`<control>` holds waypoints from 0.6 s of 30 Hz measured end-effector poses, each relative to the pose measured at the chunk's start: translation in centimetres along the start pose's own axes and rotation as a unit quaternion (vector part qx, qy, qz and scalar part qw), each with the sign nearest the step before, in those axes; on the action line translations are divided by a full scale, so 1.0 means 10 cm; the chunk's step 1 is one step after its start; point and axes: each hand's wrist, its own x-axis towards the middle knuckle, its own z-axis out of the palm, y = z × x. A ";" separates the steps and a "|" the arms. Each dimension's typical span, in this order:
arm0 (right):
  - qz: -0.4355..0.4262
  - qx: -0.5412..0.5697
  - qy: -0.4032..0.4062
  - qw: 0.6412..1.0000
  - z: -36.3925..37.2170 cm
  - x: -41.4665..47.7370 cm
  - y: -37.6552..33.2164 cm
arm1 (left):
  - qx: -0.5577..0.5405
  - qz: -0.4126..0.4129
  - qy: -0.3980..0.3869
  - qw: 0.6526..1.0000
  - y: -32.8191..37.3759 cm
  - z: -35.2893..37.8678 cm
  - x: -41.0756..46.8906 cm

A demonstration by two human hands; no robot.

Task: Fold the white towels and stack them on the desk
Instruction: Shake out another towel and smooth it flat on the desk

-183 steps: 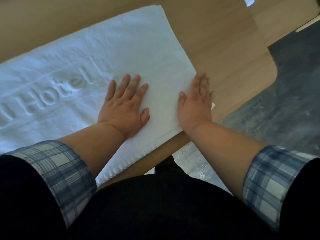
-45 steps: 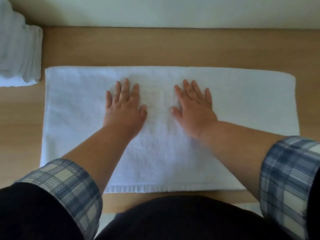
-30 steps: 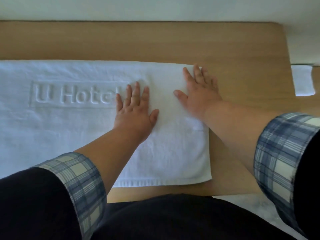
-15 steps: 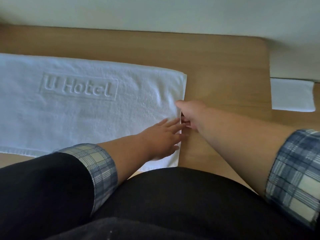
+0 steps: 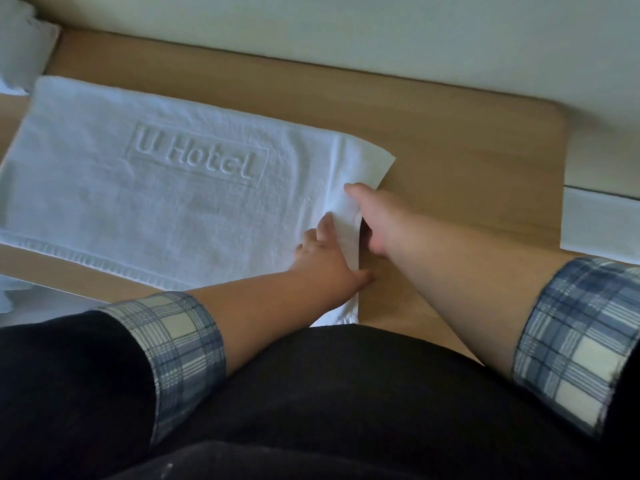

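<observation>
I see the white terry towel [image 5: 156, 209], embossed "U Hotel", lying flat on the light wooden desk [image 5: 450, 143], its right edge raised a little off the wood. My right hand [image 5: 379, 220] pinches that edge, thumb on top and fingers tucked beneath. My left hand [image 5: 329, 259] grips the same edge nearer to me, fingers curled over it. A stack of folded white towels [image 5: 20, 53] sits at the far left corner.

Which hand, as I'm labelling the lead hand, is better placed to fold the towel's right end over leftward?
Probably the right hand: its thumb sits atop the raised right edge of the towel, fingers apparently beneath. The left hand lies on the nearer part, forearm crossing it.
</observation>
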 end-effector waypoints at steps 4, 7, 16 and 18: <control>-0.004 0.029 -0.023 0.999 0.12 -0.06 -0.12 | -0.098 -0.066 0.044 0.992 0.11 -0.06 0.01; -0.014 0.022 -0.044 0.999 0.26 -0.13 -0.16 | -0.153 -0.103 0.092 0.979 0.10 -0.19 0.04; -0.110 0.015 0.041 0.993 0.47 -0.27 -0.34 | -0.033 -0.041 0.075 0.996 -0.09 -0.50 -0.37; -0.149 0.035 0.083 0.985 0.44 -0.28 -0.35 | 0.021 -0.051 0.037 0.998 -0.15 -0.51 -0.46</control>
